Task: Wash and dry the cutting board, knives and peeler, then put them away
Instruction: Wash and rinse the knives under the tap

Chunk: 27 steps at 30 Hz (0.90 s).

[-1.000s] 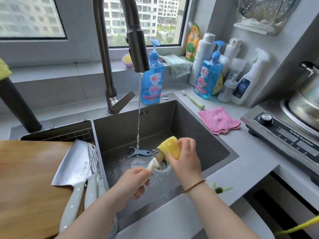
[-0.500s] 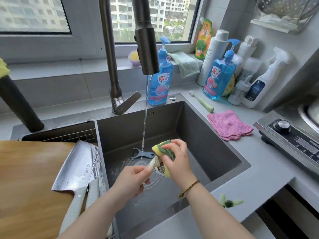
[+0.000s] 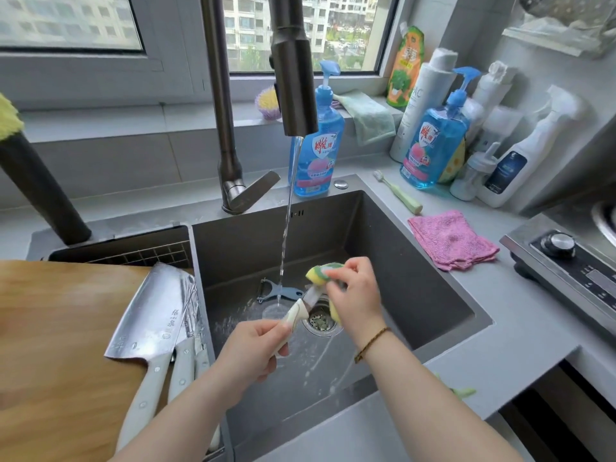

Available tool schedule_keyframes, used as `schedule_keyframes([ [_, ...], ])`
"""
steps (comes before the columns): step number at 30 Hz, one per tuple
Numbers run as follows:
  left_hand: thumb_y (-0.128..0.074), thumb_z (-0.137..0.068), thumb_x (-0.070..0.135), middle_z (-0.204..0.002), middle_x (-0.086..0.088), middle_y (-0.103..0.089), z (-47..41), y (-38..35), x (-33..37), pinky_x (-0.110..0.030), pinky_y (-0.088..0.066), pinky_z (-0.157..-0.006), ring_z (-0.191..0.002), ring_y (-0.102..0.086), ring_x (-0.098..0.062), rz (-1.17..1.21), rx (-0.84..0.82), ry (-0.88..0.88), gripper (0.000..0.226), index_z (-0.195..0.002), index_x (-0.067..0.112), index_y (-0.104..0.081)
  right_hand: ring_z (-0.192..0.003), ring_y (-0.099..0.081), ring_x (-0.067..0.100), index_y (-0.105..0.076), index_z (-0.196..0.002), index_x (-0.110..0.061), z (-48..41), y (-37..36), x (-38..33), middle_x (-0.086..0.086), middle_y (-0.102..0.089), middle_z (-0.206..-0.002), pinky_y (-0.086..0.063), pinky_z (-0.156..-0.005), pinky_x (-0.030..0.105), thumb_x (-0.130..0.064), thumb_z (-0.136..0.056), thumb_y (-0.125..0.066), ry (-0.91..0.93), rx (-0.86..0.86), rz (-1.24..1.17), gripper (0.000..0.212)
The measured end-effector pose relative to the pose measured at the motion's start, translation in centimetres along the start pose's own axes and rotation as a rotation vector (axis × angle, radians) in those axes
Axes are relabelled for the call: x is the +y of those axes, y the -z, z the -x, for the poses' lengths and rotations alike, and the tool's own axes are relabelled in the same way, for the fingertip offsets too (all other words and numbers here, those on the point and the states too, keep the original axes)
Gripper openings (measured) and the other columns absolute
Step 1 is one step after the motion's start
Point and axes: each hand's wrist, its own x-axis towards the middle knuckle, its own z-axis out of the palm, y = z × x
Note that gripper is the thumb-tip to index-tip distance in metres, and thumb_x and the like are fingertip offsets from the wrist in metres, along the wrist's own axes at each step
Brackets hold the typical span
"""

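Note:
Over the sink point(image 3: 416, 295), my left hand point(image 3: 253, 351) grips the white handle of a small knife point(image 3: 296, 315). Its blade points up and right into a yellow-green sponge point(image 3: 321, 273), which my right hand point(image 3: 353, 295) holds folded round the blade. A blue-grey peeler point(image 3: 280, 291) lies on the sink floor under the thin stream of water. The wooden cutting board point(image 3: 50, 345) lies to the left, with a cleaver point(image 3: 156, 315) and other white-handled knives point(image 3: 186, 361) at its right edge.
The tap point(image 3: 293, 78) runs above the sink. Soap bottles point(image 3: 320, 151), spray bottles and a toothbrush point(image 3: 396, 191) line the back counter. A pink cloth point(image 3: 450, 241) lies right of the sink, beside a cooktop point(image 3: 566, 271). A dark pole point(image 3: 36, 181) leans at left.
My right hand turned the sponge from upright to folded over the blade and moved it along the knife. The camera shifted closer and to the left.

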Motion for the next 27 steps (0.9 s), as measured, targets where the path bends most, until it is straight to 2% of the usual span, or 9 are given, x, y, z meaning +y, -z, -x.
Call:
schedule_keyframes([
  [3, -0.041, -0.096, 0.032, -0.038, 0.007, -0.043, 0.0, 0.0, -0.3, -0.017, -0.027, -0.038, -0.032, -0.032, -0.007, -0.091, 0.082, -0.024, 0.05, -0.053, 0.009, -0.055, -0.088, -0.044, 0.015, -0.07, -0.099, -0.002, -1.6, 1.5, 0.7, 0.0, -0.036, -0.092, -0.034, -0.079, 0.012, -0.003, -0.084, -0.061, -0.155, 0.115, -0.009, 0.018],
  [5, -0.042, -0.096, 0.032, -0.047, 0.001, -0.05, -0.4, 0.4, -0.4, -0.021, -0.032, -0.049, -0.04, -0.037, -0.012, -0.179, 0.167, -0.084, 0.049, -0.053, 0.014, -0.057, -0.089, -0.041, 0.013, -0.069, -0.101, -0.001, -1.5, 2.2, 1.1, 0.002, -0.036, -0.095, -0.029, -0.075, 0.007, -0.001, -0.084, -0.06, -0.185, 0.161, -0.031, 0.02],
  [10, -0.065, -0.083, 0.019, -0.065, 0.004, -0.058, -0.8, 0.7, -0.7, -0.027, -0.045, -0.059, -0.051, -0.053, -0.015, -0.276, 0.213, -0.163, 0.006, -0.081, 0.025, -0.063, -0.087, -0.043, 0.014, -0.071, -0.097, -0.002, 1.3, 1.2, 0.4, -0.016, -0.033, -0.087, -0.032, -0.073, -0.005, 0.004, -0.08, -0.062, 0.009, 0.06, -0.037, 0.02],
  [13, -0.067, -0.081, 0.019, -0.085, 0.0, -0.062, -0.5, 0.2, -0.8, -0.021, -0.042, -0.055, -0.06, -0.057, -0.013, -0.327, 0.278, -0.172, 0.014, -0.094, 0.025, -0.064, -0.08, -0.047, 0.016, -0.074, -0.086, -0.004, 3.3, -0.6, -0.5, -0.005, -0.045, -0.087, -0.041, -0.072, 0.005, 0.0, -0.071, -0.064, 0.184, 0.012, 0.043, 0.019],
  [15, -0.067, -0.081, 0.021, -0.096, 0.0, -0.06, -0.4, 0.2, -0.9, -0.023, -0.04, -0.062, -0.076, -0.058, -0.016, -0.379, 0.325, -0.205, 0.021, -0.101, 0.021, -0.067, -0.072, -0.053, 0.022, -0.074, -0.081, -0.007, 3.5, -1.4, 0.1, 0.007, -0.052, -0.082, -0.043, -0.067, 0.015, -0.005, -0.065, -0.062, 0.24, 0.002, 0.101, 0.02],
  [19, -0.066, -0.082, 0.021, -0.095, 0.004, -0.054, 0.0, -0.1, -1.3, -0.011, -0.034, -0.061, -0.084, -0.051, -0.011, -0.415, 0.354, -0.264, 0.026, -0.108, 0.017, -0.066, -0.09, -0.05, 0.026, -0.072, -0.095, -0.005, 2.3, -1.3, 0.8, 0.003, -0.041, -0.092, -0.041, -0.076, 0.023, 0.0, -0.082, -0.06, 0.068, 0.079, 0.212, 0.019],
  [23, -0.067, -0.081, 0.019, -0.087, 0.007, -0.053, -0.4, -0.2, -1.2, -0.009, -0.033, -0.06, -0.08, -0.052, -0.013, -0.368, 0.375, -0.26, 0.025, -0.105, 0.016, -0.068, -0.076, -0.039, 0.011, -0.074, -0.077, -0.009, 3.8, -2.2, -0.5, 0.01, -0.053, -0.08, -0.037, -0.067, 0.015, -0.011, -0.072, -0.056, 0.219, 0.094, 0.141, 0.019],
  [26, -0.068, -0.08, 0.018, -0.084, 0.01, -0.052, -0.4, -0.2, -1.2, -0.014, -0.035, -0.062, -0.079, -0.052, -0.014, -0.348, 0.358, -0.255, 0.024, -0.104, 0.015, -0.069, -0.079, -0.047, 0.019, -0.074, -0.079, -0.006, 3.3, -2.0, 0.3, 0.005, -0.047, -0.082, -0.044, -0.07, 0.019, -0.005, -0.073, -0.059, 0.149, 0.094, 0.074, 0.016],
  [27, -0.068, -0.081, 0.019, -0.085, 0.009, -0.053, -0.2, -0.3, -1.3, -0.014, -0.035, -0.061, -0.079, -0.052, -0.013, -0.356, 0.348, -0.257, 0.023, -0.103, 0.017, -0.068, -0.081, -0.051, 0.025, -0.074, -0.082, -0.004, 2.8, -1.8, 0.7, 0.008, -0.048, -0.084, -0.05, -0.072, 0.029, 0.001, -0.073, -0.063, 0.06, 0.118, 0.077, 0.015],
])
